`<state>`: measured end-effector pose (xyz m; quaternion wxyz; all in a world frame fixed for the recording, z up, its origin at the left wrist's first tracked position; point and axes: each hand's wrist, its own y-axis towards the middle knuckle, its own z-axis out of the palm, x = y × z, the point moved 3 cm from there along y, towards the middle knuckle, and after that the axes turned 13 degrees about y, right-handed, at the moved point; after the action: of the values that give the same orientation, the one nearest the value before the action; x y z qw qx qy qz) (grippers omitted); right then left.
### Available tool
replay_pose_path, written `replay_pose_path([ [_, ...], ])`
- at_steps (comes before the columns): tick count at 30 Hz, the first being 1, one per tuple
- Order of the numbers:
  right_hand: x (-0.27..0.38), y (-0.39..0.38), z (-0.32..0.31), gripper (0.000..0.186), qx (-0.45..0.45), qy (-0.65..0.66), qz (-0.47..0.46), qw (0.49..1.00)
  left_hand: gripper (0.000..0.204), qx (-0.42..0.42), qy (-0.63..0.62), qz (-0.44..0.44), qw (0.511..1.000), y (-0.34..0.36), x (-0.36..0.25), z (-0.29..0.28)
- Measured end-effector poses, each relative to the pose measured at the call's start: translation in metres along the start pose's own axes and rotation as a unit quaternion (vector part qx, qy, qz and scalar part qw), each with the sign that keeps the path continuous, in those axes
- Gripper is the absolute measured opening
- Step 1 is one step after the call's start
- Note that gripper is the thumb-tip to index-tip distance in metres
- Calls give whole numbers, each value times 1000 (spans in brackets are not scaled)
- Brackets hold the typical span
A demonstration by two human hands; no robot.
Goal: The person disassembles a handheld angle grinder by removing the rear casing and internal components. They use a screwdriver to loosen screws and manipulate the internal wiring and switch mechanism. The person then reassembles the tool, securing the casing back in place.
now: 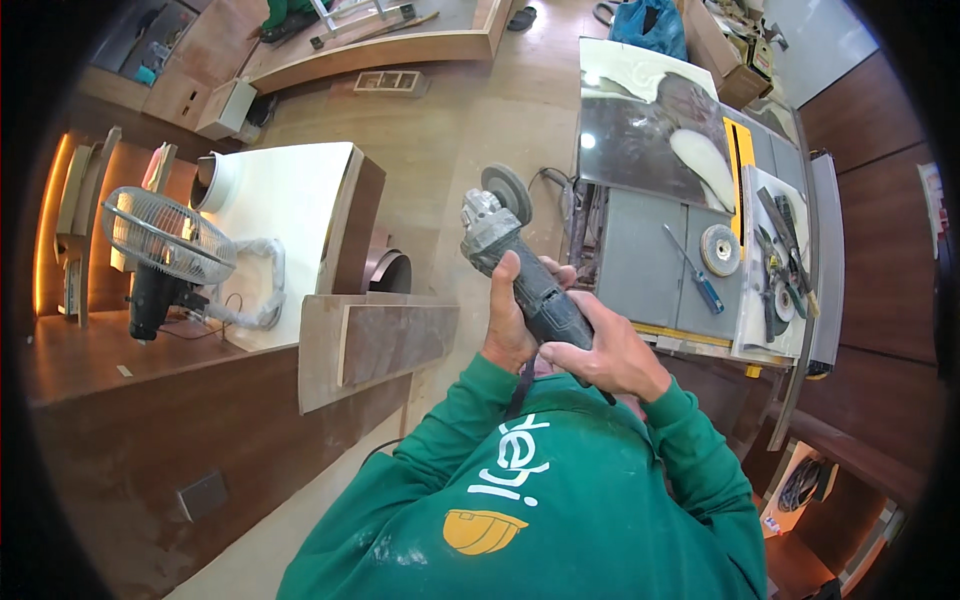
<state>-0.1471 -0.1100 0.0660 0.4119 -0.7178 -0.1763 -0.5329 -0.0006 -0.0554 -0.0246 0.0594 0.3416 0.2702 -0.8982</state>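
An angle grinder [540, 300] with a dark dusty body is held up in front of my chest. Its round disc [507, 193] points away from me at the upper end. My left hand [510, 320] grips the body near the metal gear head, thumb along the side. Lower down, my right hand [615, 350] is closed round the rear of the body, its thumb lying across the tool. On the bench to the right lie a screwdriver [695, 270] with a blue handle and a loose round disc [720, 250].
A grey workbench [640, 250] on the right carries a glossy sheet [650, 130] and several hand tools [780, 255]. Left stands a fan [170, 240] beside a white-topped cabinet [290, 190]. Boards [400, 340] jut out near my left arm. A wooden crate [390, 83] sits on the floor ahead.
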Motion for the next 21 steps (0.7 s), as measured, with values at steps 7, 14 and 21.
replay_pose_path([
  [7,6,-42,-21,70,-61,-86,-107,989,66,106,27,-20,994,-12,9,8],
  [14,14,-63,-22,71,-78,-82,-24,993,65,68,41,-74,994,-14,33,14],
  [21,5,-71,-19,71,-100,-79,-16,992,61,31,44,-93,994,-13,33,22],
])
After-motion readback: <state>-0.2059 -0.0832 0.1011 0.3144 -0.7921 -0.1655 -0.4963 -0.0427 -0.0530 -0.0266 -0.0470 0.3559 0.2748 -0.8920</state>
